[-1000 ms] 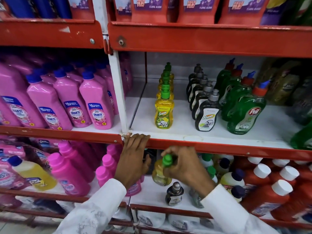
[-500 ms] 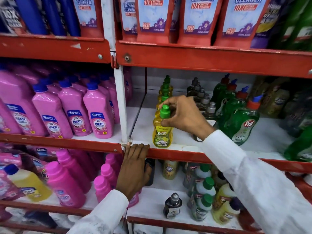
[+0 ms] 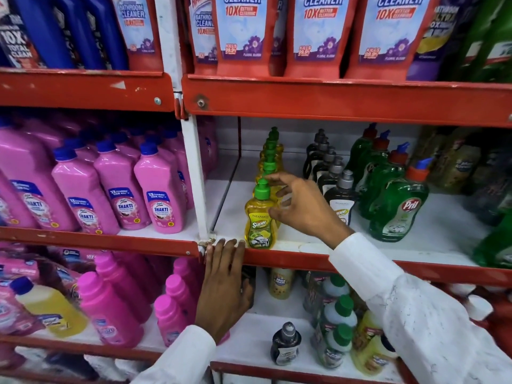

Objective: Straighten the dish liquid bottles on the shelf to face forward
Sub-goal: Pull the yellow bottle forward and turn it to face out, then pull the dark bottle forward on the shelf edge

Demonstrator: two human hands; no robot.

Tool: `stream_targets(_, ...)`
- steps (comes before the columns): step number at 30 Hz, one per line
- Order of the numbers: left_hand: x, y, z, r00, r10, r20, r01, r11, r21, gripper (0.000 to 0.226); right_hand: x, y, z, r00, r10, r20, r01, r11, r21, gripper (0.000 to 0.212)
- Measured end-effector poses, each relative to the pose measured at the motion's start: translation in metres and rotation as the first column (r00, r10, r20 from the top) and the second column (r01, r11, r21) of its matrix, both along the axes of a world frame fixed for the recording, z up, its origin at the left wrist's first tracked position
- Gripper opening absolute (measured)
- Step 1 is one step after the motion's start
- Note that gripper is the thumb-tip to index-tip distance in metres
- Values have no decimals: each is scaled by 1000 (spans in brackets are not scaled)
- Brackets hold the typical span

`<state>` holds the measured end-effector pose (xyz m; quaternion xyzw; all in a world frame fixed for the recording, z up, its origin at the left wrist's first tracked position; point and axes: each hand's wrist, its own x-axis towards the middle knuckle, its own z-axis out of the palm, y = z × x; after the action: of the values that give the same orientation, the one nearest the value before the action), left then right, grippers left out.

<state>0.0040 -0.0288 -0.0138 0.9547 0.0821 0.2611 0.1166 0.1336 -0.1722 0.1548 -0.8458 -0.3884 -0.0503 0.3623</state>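
Where the middle shelf (image 3: 318, 246) meets its red front lip, a yellow dish liquid bottle (image 3: 259, 217) with a green cap stands upright at the very front edge, label reading "Super" turned outward. It heads a single-file row of yellow bottles (image 3: 270, 156) running toward the back wall.

Right hand (image 3: 302, 206): reaches in from the right in a white sleeve, fingers spread and loosely curled beside the front bottle. Fingertips lie at its shoulder and near the cap; whether they touch cannot be told. The grip is wide, closed around nothing.

Left hand (image 3: 224, 289): palm flat against the shelf front, fingertips hooked over the red lip just left of the front bottle, beside the white upright post (image 3: 194, 178). Grip flat and open, holding no item.

Same shelf, to the right: a row of dark bottles (image 3: 329, 173) with grey caps, the nearest partly hidden behind the right hand; then a row of green Pril bottles (image 3: 396, 200) with red-and-blue caps, leaning left.

Left bay: pink Shakti bottles (image 3: 110, 195) with blue caps, labels forward.

Upper shelf: red bathroom cleaner pouches (image 3: 318, 37) standing in a line; blue bottles (image 3: 69, 31) at far left.

Lower shelf: mixed bottles (image 3: 338, 328) with green caps, a small dark bottle (image 3: 285, 345) standing apart in front, pink bottles (image 3: 110, 306) at left.
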Motion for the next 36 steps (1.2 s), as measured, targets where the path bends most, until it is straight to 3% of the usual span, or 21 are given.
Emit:
stream_targets(3,2,-1,-4,1000,10,-9,-10,1000,19,83,-18,-28,-23,995,-57,83,47,992,115,55)
stream_targets(6,2,-3,-8,999,20,-28,-18,998,55,88,-42,-56,-66,994,-100,37,91,978,190,40)
stream_targets(11,3,-6,-5,999,33,-31,-31,997,75,89,-55,-72,-177,986,-93,-142,76,990,-117,29)
stream_targets(15,2,-7,-6,998,29,-50,-25,996,87,91,-58,-69,-226,955,-89,-284,-15,938,-346,41)
stream_targets(21,2,-14,-6,992,97,-84,-88,991,99,101,-52,-56,-252,958,-132,-255,0,887,-462,26)
stream_targets(25,-1,-26,-11,991,121,-55,-118,991,55,102,-58,-69,-219,956,-164,-244,63,924,-376,29)
stream_targets(30,1,-46,-17,996,87,23,-88,995,36,96,-57,-107,-124,954,-210,-212,183,973,-141,39)
stream_targets(36,22,-67,-9,998,-1,70,-4,997,76,77,-47,-142,-14,964,-251,-84,262,949,177,49)
